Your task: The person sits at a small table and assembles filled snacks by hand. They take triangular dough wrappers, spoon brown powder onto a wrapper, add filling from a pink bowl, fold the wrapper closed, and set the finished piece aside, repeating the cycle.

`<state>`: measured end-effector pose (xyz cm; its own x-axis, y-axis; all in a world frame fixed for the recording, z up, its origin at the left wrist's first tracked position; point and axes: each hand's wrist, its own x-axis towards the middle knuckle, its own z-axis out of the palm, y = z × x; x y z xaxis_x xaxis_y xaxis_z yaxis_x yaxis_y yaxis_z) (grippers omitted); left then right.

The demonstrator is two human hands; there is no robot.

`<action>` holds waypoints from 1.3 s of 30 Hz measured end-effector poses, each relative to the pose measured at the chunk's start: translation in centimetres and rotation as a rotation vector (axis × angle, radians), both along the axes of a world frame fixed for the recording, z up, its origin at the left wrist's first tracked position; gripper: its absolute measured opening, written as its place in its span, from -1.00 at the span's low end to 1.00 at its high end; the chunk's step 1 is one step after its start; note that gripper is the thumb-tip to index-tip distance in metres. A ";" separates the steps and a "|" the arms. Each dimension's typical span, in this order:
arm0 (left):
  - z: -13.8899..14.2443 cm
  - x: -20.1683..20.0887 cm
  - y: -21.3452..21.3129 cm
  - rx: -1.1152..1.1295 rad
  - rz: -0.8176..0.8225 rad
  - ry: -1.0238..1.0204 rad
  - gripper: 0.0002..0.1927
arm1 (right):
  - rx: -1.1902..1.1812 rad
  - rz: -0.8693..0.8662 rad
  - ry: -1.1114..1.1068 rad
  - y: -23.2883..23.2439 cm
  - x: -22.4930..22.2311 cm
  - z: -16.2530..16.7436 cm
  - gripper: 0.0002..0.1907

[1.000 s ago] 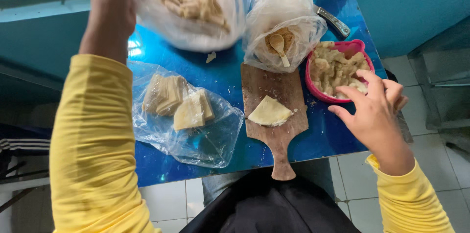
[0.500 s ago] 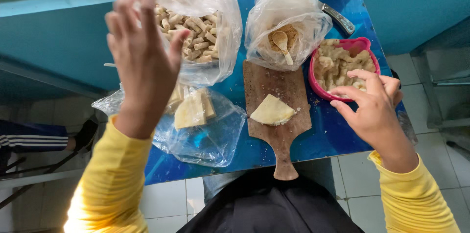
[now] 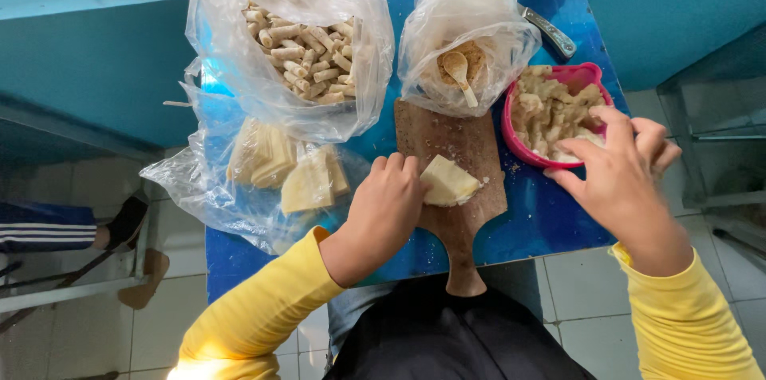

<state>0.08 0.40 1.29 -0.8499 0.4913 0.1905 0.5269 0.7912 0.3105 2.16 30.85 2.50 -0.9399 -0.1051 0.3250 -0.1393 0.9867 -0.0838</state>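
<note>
The left hand (image 3: 388, 200) is resting on the near-left part of the wooden cutting board (image 3: 455, 148), its fingers curled and touching the left edge of the pale folded wrapper (image 3: 447, 181); whether they are pinching it or only pressing on it cannot be told. The wrapper is lying flat on the board just left of its middle, a rough wedge whose long axis is running from the board's upper left to its lower right, with the narrower corner pointing toward the board's right edge. The board itself is lying on the blue counter (image 3: 550, 224) with its long axis running away from the person and its handle pointing back at the person, hanging over the counter's near edge.

The right hand (image 3: 618, 168) is hovering right of the board, over the near rim of the pink bowl (image 3: 594, 77) of pale filling; its fingers are loosely bent and half open, and whether they are holding anything cannot be told.

Beyond the board's far end a clear bag (image 3: 467, 29) is sitting with a wooden spoon (image 3: 459, 70) inside. Far left of the board a larger bag of small rolls (image 3: 303, 53) is standing, and left of the board an open bag of stacked wrappers (image 3: 287, 168) is lying flat
</note>
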 end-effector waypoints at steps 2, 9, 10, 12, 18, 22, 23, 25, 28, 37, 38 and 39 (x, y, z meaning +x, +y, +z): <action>-0.3 0.0 0.0 -0.033 -0.011 0.007 -0.81 | 0.077 0.001 -0.050 0.0 0.0 0.1 -0.67; -0.7 -0.1 -0.4 -0.008 -0.029 0.035 -0.83 | 0.058 0.047 -0.111 0.4 -1.1 -1.0 -0.78; -0.7 -0.1 -0.5 -0.017 -0.037 0.040 -0.84 | 0.032 0.041 -0.115 0.5 -1.1 -1.2 -0.78; -0.6 0.0 -0.6 0.047 -0.007 0.012 -0.80 | -0.054 0.035 -0.101 0.8 -1.2 -1.5 -0.71; -0.7 0.0 -0.5 0.125 0.055 -0.043 -0.76 | -0.155 -0.009 -0.094 0.8 -1.0 -1.8 -0.63; -0.8 0.0 -0.6 0.121 0.057 -0.058 -0.76 | -0.178 0.062 -0.067 0.8 -0.7 -1.5 -0.67; -0.8 0.0 -0.5 0.122 0.058 -0.051 -0.76 | -0.175 0.070 -0.085 0.8 -0.7 -1.5 -0.70; -0.8 0.1 -0.5 0.124 0.064 -0.036 -0.76 | -0.169 0.086 -0.119 0.8 -1.0 -1.6 -0.74; -0.8 0.1 -0.4 0.102 0.083 -0.030 -0.76 | -0.206 0.121 -0.134 1.2 -1.5 -1.9 -0.73; -0.9 0.2 -0.4 0.095 0.100 -0.007 -0.76 | -0.374 0.156 -0.054 -0.6 -1.1 -0.4 -0.64; -1.0 0.2 -0.4 0.096 0.100 -0.005 -0.77 | -0.369 0.203 -0.064 -1.4 -0.9 0.0 -0.65; -1.0 0.2 -0.4 0.096 0.098 -0.004 -0.77 | -0.364 0.247 -0.074 -2.4 -0.6 0.3 -0.65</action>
